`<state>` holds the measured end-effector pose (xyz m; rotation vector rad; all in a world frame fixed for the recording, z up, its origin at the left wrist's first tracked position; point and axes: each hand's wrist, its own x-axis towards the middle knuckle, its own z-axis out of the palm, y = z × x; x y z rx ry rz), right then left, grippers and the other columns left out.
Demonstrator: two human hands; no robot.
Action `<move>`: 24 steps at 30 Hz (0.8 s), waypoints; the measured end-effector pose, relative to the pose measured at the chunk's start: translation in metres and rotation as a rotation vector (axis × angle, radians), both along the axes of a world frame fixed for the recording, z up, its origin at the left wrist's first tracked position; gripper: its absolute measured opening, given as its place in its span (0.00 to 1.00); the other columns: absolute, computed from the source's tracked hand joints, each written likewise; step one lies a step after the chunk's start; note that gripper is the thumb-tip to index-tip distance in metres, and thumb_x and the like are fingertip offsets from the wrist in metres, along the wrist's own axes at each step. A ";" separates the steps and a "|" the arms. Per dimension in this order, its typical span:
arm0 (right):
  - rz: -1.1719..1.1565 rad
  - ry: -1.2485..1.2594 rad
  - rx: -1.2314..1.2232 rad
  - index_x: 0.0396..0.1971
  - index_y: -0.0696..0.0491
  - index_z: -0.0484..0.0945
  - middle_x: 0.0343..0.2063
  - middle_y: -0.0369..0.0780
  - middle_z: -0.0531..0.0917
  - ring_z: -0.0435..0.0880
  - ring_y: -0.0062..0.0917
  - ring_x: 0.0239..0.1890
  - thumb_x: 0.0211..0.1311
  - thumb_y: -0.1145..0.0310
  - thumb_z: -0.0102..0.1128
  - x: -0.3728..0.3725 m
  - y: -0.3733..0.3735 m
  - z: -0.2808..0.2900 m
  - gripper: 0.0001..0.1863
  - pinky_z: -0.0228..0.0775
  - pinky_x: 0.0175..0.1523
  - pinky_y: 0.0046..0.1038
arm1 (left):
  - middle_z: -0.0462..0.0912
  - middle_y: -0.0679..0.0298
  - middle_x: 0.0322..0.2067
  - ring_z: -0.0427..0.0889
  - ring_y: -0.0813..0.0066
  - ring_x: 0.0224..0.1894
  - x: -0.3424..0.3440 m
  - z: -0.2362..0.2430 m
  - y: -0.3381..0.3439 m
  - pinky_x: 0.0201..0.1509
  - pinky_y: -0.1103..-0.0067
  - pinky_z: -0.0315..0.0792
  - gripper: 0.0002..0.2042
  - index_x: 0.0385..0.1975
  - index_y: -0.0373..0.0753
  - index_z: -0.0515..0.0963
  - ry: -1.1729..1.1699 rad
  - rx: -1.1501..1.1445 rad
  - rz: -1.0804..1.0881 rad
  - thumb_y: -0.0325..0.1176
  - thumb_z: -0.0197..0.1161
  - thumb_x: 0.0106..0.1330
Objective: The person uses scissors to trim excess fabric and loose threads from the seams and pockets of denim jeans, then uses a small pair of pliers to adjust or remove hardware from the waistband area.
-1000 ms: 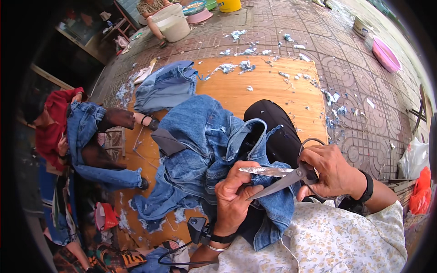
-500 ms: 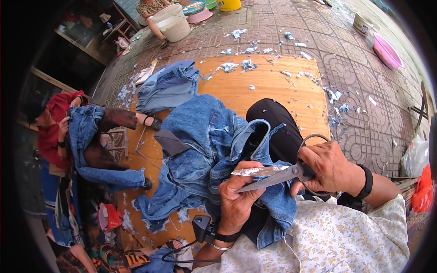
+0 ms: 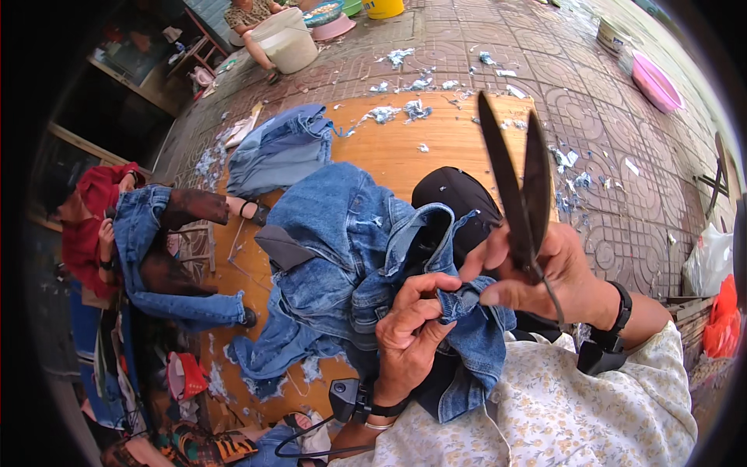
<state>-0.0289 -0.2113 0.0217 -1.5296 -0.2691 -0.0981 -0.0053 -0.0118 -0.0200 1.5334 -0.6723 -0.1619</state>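
Observation:
A blue denim garment (image 3: 327, 210) lies bunched across my lap, a grey cloth patch showing at its left side. My left hand (image 3: 408, 335) is closed, pinching a folded edge of this denim between thumb and fingers. Large dark scissors (image 3: 523, 187) are in my right hand (image 3: 568, 272), their blades parted and pointing up and away, above my black-clad knee (image 3: 455, 191). The thumb of my right hand reaches to the denim beside the left fingertips. Whether it grips the cloth there I cannot tell.
Another folded denim piece (image 3: 280, 148) lies on the wooden board (image 3: 373, 152) with scattered thread scraps. At left, a person in red (image 3: 93, 206) handles jeans (image 3: 144, 233). Far off stand a white bucket (image 3: 286, 43) and a pink basin (image 3: 656, 82). Plastic bags (image 3: 724, 319) sit at right.
My right hand has swung the scissors from lying across my left fingers to pointing upward. Its thumb now sits by the denim edge, which my left hand pinches in plain sight.

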 end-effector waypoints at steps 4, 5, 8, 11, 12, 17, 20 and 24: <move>0.066 -0.087 -0.422 0.29 0.54 0.70 0.24 0.39 0.75 0.78 0.29 0.26 0.39 0.83 0.63 0.000 0.010 0.014 0.15 0.67 0.28 0.28 | 0.77 0.55 0.43 0.77 0.72 0.45 -0.007 0.003 -0.006 0.48 0.79 0.70 0.07 0.32 0.34 0.76 0.289 -0.078 0.053 0.20 0.63 0.53; 0.043 -0.182 -0.433 0.30 0.54 0.70 0.23 0.39 0.75 0.78 0.31 0.26 0.38 0.83 0.62 0.001 0.012 0.011 0.16 0.67 0.27 0.29 | 0.77 0.56 0.43 0.77 0.72 0.44 -0.006 0.002 -0.004 0.48 0.78 0.70 0.07 0.33 0.34 0.77 0.192 -0.025 0.048 0.22 0.63 0.55; -0.027 -0.397 -0.452 0.31 0.55 0.70 0.22 0.40 0.74 0.77 0.37 0.25 0.31 0.84 0.59 0.004 0.015 -0.006 0.20 0.68 0.28 0.32 | 0.76 0.62 0.43 0.75 0.75 0.45 0.002 -0.008 0.003 0.47 0.78 0.69 0.08 0.37 0.33 0.77 0.016 0.063 -0.005 0.27 0.62 0.60; -0.088 -0.340 -0.493 0.32 0.55 0.69 0.21 0.41 0.73 0.75 0.38 0.24 0.31 0.85 0.59 0.007 0.014 -0.010 0.21 0.67 0.26 0.32 | 0.76 0.63 0.44 0.74 0.77 0.44 -0.006 -0.007 -0.006 0.47 0.80 0.69 0.06 0.35 0.33 0.78 0.279 -0.086 0.074 0.27 0.62 0.60; -0.106 -0.303 -0.519 0.31 0.55 0.68 0.22 0.39 0.74 0.77 0.31 0.26 0.39 0.86 0.61 0.004 0.016 -0.010 0.18 0.67 0.28 0.28 | 0.76 0.63 0.43 0.74 0.78 0.43 -0.008 0.000 -0.011 0.47 0.81 0.67 0.05 0.33 0.33 0.79 0.461 -0.190 0.070 0.25 0.63 0.58; 0.136 0.135 0.361 0.31 0.56 0.68 0.27 0.35 0.75 0.74 0.17 0.32 0.56 0.79 0.62 0.003 0.009 0.008 0.10 0.65 0.35 0.21 | 0.77 0.59 0.43 0.74 0.80 0.40 0.001 -0.001 -0.004 0.43 0.85 0.68 0.04 0.31 0.31 0.75 0.218 -0.121 -0.015 0.21 0.63 0.57; 0.010 -0.142 -0.154 0.30 0.55 0.69 0.25 0.36 0.75 0.76 0.20 0.27 0.51 0.78 0.66 0.008 0.003 -0.004 0.12 0.65 0.30 0.23 | 0.76 0.60 0.44 0.74 0.80 0.41 -0.001 -0.003 -0.002 0.45 0.84 0.67 0.05 0.32 0.31 0.76 0.198 -0.109 0.004 0.22 0.64 0.56; -0.006 -0.224 -0.410 0.31 0.54 0.70 0.22 0.39 0.74 0.77 0.31 0.23 0.43 0.81 0.65 0.004 0.007 -0.002 0.15 0.65 0.27 0.28 | 0.77 0.61 0.43 0.74 0.77 0.45 -0.005 -0.011 -0.002 0.49 0.79 0.66 0.07 0.35 0.31 0.79 0.276 -0.053 0.046 0.26 0.63 0.57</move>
